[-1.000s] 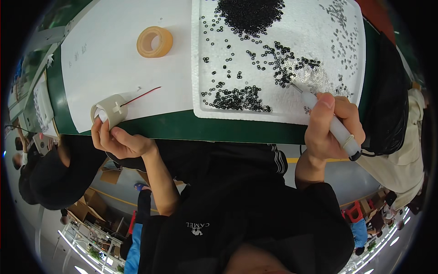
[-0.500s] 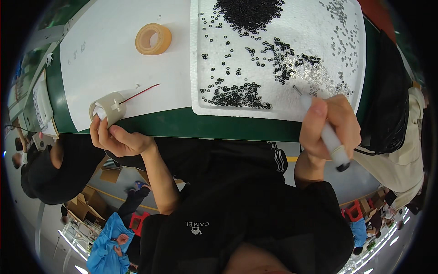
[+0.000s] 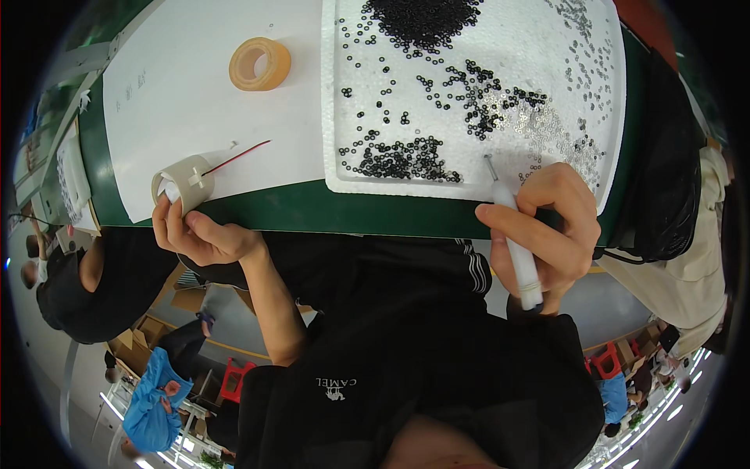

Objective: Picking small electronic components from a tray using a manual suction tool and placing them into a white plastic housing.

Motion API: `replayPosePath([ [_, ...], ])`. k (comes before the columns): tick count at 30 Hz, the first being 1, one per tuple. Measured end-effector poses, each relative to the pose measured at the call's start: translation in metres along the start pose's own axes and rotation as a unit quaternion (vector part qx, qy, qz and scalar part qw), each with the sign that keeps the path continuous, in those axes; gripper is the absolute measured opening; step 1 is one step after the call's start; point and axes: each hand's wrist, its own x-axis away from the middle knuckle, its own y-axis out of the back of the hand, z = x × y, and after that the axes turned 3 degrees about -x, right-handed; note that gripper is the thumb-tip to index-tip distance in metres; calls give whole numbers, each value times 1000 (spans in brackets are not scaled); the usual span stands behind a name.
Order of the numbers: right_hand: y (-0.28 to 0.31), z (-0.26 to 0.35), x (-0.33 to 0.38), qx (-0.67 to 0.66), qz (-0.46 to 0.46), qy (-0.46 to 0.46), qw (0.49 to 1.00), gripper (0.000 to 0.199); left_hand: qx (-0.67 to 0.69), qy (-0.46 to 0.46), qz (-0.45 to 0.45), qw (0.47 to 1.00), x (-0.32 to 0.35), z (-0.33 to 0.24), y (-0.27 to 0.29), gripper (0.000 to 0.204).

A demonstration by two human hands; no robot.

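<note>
At left, a white cup [image 3: 194, 173] lies tilted near the edge of the green bench [image 3: 351, 213], the left hand's [image 3: 201, 234] grip curled on its near end. A red wire [image 3: 238, 158] is beside it. Next come a tape roll [image 3: 276, 69] on paper [image 3: 176, 102], a white tray [image 3: 391, 187] of black rings [image 3: 426, 22], and a pen-shaped tool [image 3: 522, 262] in the right hand's [image 3: 555, 227] grip, tip over the tray.

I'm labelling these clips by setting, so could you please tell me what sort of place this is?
Likely a factory or workshop floor: a white tray of small black rings on a green worktop, with cardboard boxes beyond.
</note>
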Motion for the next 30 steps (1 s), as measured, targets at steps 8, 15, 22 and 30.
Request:
replayPosePath([
  [8,-8,-8,5,-27,-112,34,993,24,-3,0,-1,1000,-1,-5,-2,27],
  [15,-7,-7,6,-29,-126,1,992,27,-7,-6,1,1000,-1,-3,-1,27],
  [22,-9,-1,1,3,-134,-44,990,24,-11,4,7,1000,-2,-5,-1,27],
  [30,-12,0,-1,30,-136,-45,989,21,-8,2,5,1000,-3,-6,0,27],
])
